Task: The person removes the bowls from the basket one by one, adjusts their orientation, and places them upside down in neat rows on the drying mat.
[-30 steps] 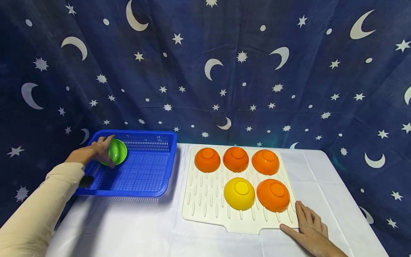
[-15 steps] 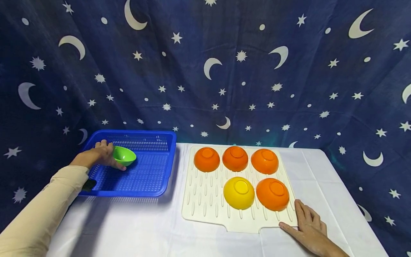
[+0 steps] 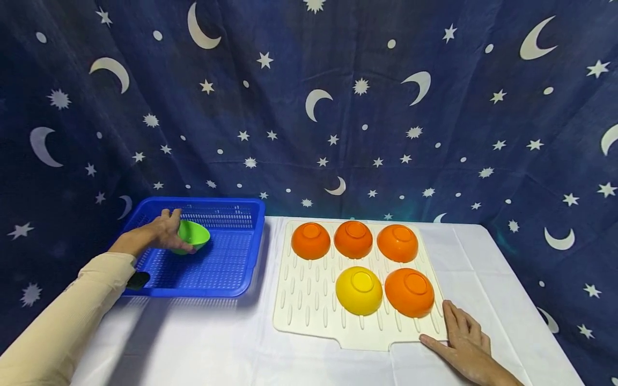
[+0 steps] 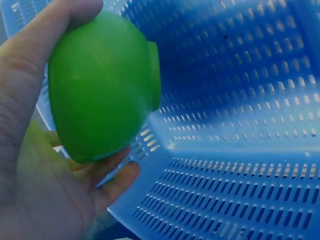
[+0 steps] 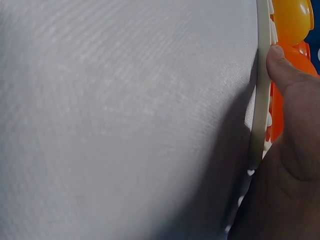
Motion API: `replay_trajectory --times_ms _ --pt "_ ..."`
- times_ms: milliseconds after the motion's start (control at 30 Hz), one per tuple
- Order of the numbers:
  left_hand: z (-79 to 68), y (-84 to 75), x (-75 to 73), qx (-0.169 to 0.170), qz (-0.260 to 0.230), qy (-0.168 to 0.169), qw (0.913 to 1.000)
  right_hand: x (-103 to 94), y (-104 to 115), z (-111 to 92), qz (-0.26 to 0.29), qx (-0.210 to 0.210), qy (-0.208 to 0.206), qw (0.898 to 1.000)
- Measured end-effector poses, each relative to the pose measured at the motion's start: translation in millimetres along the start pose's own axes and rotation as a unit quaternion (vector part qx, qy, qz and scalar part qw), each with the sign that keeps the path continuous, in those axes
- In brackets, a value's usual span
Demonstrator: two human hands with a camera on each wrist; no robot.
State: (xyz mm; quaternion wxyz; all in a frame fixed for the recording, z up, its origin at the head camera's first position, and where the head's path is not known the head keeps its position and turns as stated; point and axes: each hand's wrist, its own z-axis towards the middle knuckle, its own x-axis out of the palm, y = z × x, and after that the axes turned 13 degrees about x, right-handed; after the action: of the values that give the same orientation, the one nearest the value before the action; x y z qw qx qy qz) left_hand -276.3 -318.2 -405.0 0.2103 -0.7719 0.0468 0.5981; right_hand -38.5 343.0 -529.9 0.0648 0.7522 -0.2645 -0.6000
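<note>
Inside the blue plastic basket (image 3: 222, 271), my left hand (image 3: 166, 230) grips a green bowl (image 3: 199, 234). The left wrist view shows the bowl (image 4: 102, 90) on its side, with the thumb on one side and fingers on the other. My right hand (image 3: 465, 346) rests at the near right corner of a white ribbed drying board (image 3: 301, 316); its thumb touches the board's edge in the right wrist view. Upside down on that board are a yellow bowl (image 3: 359, 291) and several orange bowls (image 3: 409, 293).
A white cloth (image 3: 203, 343) covers the table. Behind it hangs a dark blue curtain (image 3: 289, 107) with moons and stars. The basket's raised walls surround the left hand and the green bowl. A dark strap (image 3: 138, 280) is at the left wrist.
The left hand has moved slightly right inside the basket, and the green bowl has moved with it and tilted. The right hand and the bowls on the board have stayed in place.
</note>
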Motion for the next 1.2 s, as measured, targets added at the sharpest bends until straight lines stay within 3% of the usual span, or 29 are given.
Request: replay_trajectory --times_ms 133,333,733,867,1000,1133,1200 --pt "-3.4 -5.5 1.7 0.052 -0.002 -0.049 0.9974 -2.9 2.2 -0.6 0.001 0.007 0.006 1.000" --pt "-9.9 -14.2 5.9 0.086 -0.025 -0.102 0.9908 -4.6 6.2 -2.1 -0.004 0.035 0.026 0.999" --pt "-22.0 -24.9 9.3 0.069 -0.150 -0.131 0.9777 -3.8 8.2 -0.2 -0.003 0.058 0.052 0.997" --pt "-29.1 -29.4 16.6 0.054 -0.183 -0.165 0.9676 -2.4 7.7 0.6 -0.001 0.049 0.042 0.998" --pt "-37.5 -35.5 26.4 0.061 -0.196 -0.224 0.9528 -2.3 7.4 1.7 -0.004 0.044 0.040 0.998" --pt "-46.0 -53.4 33.7 0.069 -0.194 -0.293 0.9338 -2.1 5.9 1.0 -0.005 0.035 0.029 0.999" --pt "-48.8 -63.3 35.4 0.063 -0.188 -0.314 0.9286 -1.9 5.2 0.8 -0.005 0.031 0.022 0.999"
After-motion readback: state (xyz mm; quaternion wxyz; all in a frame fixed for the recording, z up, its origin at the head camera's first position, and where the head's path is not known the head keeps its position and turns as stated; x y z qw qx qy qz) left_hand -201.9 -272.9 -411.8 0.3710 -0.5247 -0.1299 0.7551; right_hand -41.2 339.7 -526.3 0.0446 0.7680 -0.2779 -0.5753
